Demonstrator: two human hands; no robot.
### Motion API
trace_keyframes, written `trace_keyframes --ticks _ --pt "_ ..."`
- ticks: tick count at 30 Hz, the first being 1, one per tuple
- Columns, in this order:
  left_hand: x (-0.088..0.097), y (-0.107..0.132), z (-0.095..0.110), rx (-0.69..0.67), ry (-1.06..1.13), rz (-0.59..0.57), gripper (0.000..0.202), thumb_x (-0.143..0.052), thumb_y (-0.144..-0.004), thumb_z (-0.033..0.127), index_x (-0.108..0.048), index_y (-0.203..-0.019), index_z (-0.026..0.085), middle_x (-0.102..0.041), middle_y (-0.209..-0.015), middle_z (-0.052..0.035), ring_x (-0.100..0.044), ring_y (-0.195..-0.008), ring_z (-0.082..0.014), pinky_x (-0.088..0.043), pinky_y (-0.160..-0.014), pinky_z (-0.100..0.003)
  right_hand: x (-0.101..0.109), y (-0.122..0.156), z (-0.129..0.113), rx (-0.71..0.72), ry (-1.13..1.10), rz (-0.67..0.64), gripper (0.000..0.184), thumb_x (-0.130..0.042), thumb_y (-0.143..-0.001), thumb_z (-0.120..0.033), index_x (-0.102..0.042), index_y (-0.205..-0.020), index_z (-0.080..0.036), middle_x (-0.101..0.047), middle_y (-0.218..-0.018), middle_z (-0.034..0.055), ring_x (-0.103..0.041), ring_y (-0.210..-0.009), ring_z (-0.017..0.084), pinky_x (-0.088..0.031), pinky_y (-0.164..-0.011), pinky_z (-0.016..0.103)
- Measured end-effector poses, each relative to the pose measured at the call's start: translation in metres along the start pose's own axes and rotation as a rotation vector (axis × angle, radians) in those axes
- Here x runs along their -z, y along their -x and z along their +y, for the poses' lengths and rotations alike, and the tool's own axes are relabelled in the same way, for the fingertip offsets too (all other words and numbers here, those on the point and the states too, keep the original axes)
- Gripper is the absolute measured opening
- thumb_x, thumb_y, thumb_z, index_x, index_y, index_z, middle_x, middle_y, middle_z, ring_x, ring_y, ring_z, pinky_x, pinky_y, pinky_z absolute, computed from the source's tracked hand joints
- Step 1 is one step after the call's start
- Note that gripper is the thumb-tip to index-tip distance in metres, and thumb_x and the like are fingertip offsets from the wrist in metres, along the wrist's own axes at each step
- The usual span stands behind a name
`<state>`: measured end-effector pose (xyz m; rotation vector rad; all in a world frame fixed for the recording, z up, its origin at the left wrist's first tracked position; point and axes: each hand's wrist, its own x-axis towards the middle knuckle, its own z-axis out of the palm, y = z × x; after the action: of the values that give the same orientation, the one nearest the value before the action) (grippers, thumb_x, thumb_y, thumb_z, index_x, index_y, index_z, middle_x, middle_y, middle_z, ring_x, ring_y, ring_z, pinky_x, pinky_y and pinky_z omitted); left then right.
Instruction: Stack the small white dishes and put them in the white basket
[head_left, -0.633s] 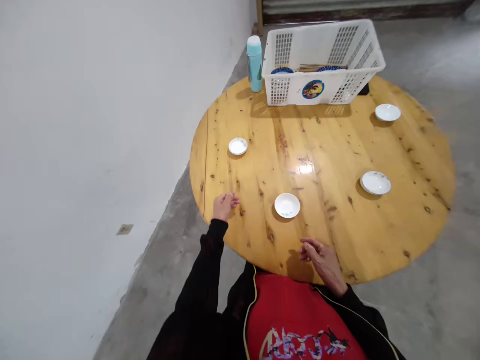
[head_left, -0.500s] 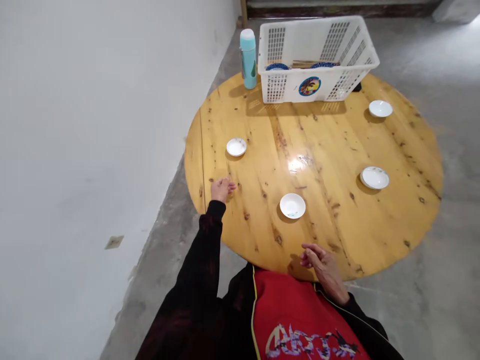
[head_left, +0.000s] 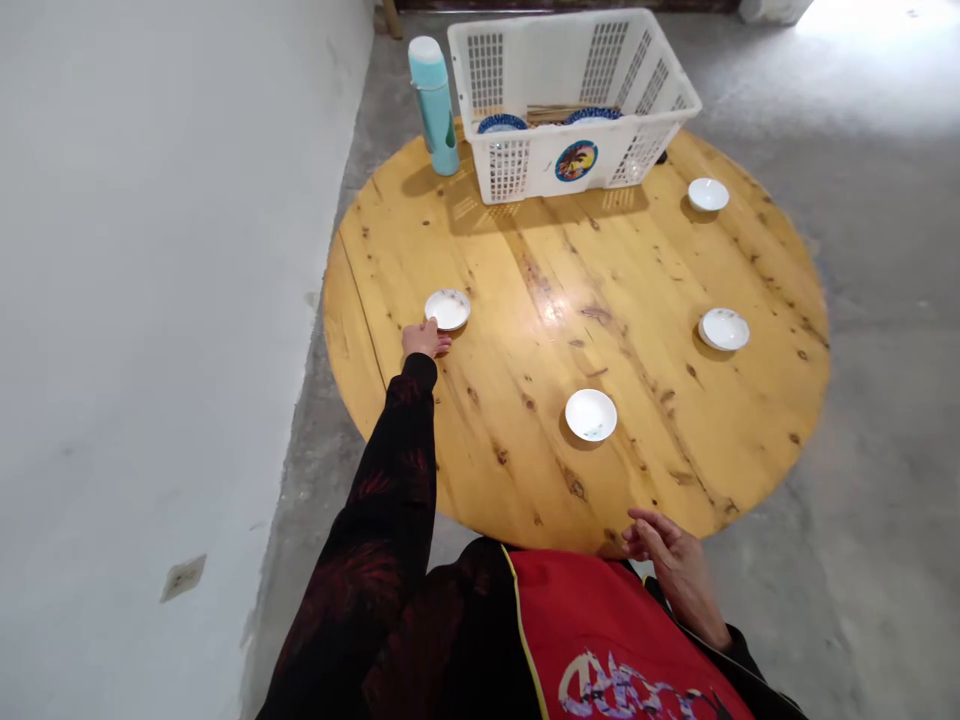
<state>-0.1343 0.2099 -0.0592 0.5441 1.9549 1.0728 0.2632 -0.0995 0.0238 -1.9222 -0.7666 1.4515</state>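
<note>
At the left side of the round table, my left hand is at the near rim of a small white bowl. Its thumb laps over the rim and the fingers are low against the bowl's outer side. My right hand hovers over the near table edge, loosely curled, thumb and fingers apart, holding nothing. Closest to it is another white bowl, upright near the front middle.
Two more white bowls stand on the right, one nearer and one farther. A white plastic basket with blue-rimmed dishes and thin sticks occupies the back of the wooden table, beside a light-blue thermos. A white wall rises left.
My left hand has moved forward to the left bowl and now touches its rim. The right hand stays near the table's front edge. The view has shifted right.
</note>
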Motion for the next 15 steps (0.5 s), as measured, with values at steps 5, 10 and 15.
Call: trace_keyframes --ticks 5,10,15 --pt "-0.004 -0.016 0.004 -0.023 -0.029 0.017 0.015 -0.048 -0.09 0.018 -0.056 -0.08 0.01 -0.06 -0.054 -0.0066 -0.066 -0.053 -0.0185 -0.059 -0.055 -0.032 -0.01 -0.001 -0.006 -0.005 -0.009 0.007 0.048 -0.068 -0.072 -0.056 -0.064 -0.096 -0.015 -0.068 -0.071 0.0042 -0.065 -0.058 0.016 -0.054 -0.056 0.027" --pt "-0.004 -0.006 0.008 -0.026 -0.078 0.003 0.011 -0.045 -0.084 0.009 -0.055 -0.082 0.01 -0.057 -0.052 -0.0032 -0.065 -0.053 -0.0176 -0.058 -0.052 -0.03 -0.018 -0.003 -0.014 0.018 0.019 -0.013 0.046 -0.065 -0.074 -0.054 -0.063 -0.096 -0.014 -0.067 -0.07 0.0027 -0.064 -0.057 0.014 -0.052 -0.056 0.026" --pt "-0.004 0.051 -0.004 -0.138 -0.063 -0.129 0.006 -0.051 -0.08 0.017 -0.053 -0.077 0.013 -0.058 -0.052 0.0001 -0.064 -0.05 -0.0134 -0.054 -0.048 -0.021 -0.013 -0.029 -0.009 0.006 -0.02 -0.056 0.041 -0.064 -0.074 -0.048 -0.062 -0.095 -0.013 -0.067 -0.069 0.002 -0.063 -0.054 0.013 -0.05 -0.053 0.024"
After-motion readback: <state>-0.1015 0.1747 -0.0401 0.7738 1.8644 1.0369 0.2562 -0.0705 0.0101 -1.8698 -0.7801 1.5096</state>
